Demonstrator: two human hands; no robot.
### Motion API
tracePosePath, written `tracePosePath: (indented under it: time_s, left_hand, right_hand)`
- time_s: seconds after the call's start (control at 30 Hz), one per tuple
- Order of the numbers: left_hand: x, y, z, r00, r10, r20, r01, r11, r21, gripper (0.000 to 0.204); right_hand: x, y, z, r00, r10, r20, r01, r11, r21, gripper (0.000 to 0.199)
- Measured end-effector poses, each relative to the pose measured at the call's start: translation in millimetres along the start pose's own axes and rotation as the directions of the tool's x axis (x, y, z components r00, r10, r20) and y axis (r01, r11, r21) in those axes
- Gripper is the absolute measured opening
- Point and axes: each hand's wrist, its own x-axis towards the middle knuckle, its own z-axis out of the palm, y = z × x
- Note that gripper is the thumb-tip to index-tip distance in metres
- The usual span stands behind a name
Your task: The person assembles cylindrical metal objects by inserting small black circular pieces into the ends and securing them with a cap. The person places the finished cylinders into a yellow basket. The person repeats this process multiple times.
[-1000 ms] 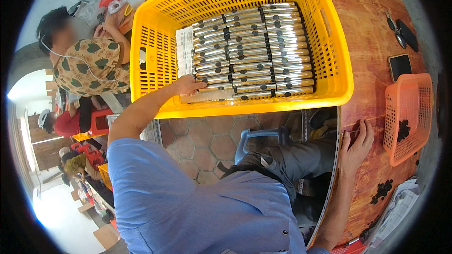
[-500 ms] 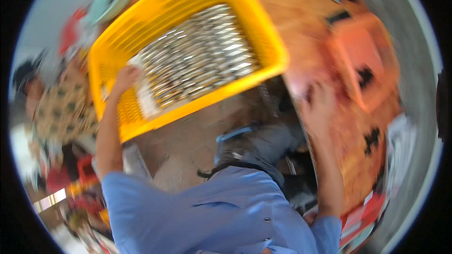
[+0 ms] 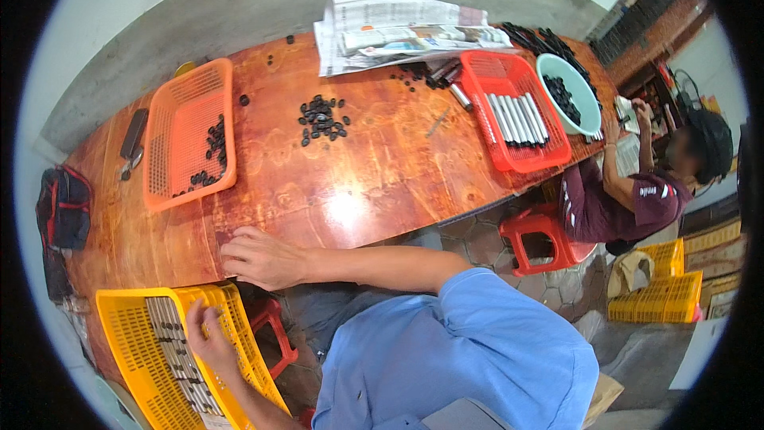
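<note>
My left hand (image 3: 210,341) hangs over the inner side of a yellow plastic basket (image 3: 123,310), fingers apart and holding nothing that I can see. Inside the basket lie rows of slim silver-white tubes (image 3: 171,334) with dark bands, partly hidden by that hand. On the table's near edge rests my right hand (image 3: 264,258), its fingers stretched out over the wood. Beyond it stands an orange-red basket (image 3: 163,143) with small black round pieces (image 3: 215,143) inside. A loose pile of similar black pieces (image 3: 321,119) lies on the tabletop to the right.
On the wooden table (image 3: 398,183) are newspapers (image 3: 398,32), a red basket (image 3: 509,155) of white tubes and a pale green bowl (image 3: 593,119) of black pieces. A co-worker (image 3: 625,199) sits at the right end by a red stool (image 3: 541,235). Yellow crates (image 3: 656,299) stand behind.
The view has swung round to the right, bringing the table's far end and the co-worker into sight. The yellow basket now appears at the lower left, and my left hand is over its nearer side.
</note>
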Motion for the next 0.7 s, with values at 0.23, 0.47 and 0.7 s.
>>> tracePosePath:
  time_s: [0.23,0.47,0.7]
  left_hand:
    - [39,275,101,0.458,0.888,0.032,-0.718,0.391,-0.575,0.018]
    - [33,363,95,0.364,0.928,0.082,-0.803,0.357,-0.476,0.019]
    - [30,339,145,0.447,0.854,-0.265,-0.819,0.272,-0.505,0.026]
  right_hand:
    - [-67,11,-185,0.972,0.172,-0.161,-0.208,0.946,-0.249,0.017]
    - [-144,13,-362,0.802,0.441,-0.402,-0.590,0.483,-0.648,0.013]
    - [-251,25,-474,0.344,0.661,-0.667,-0.766,-0.214,-0.607,0.033]
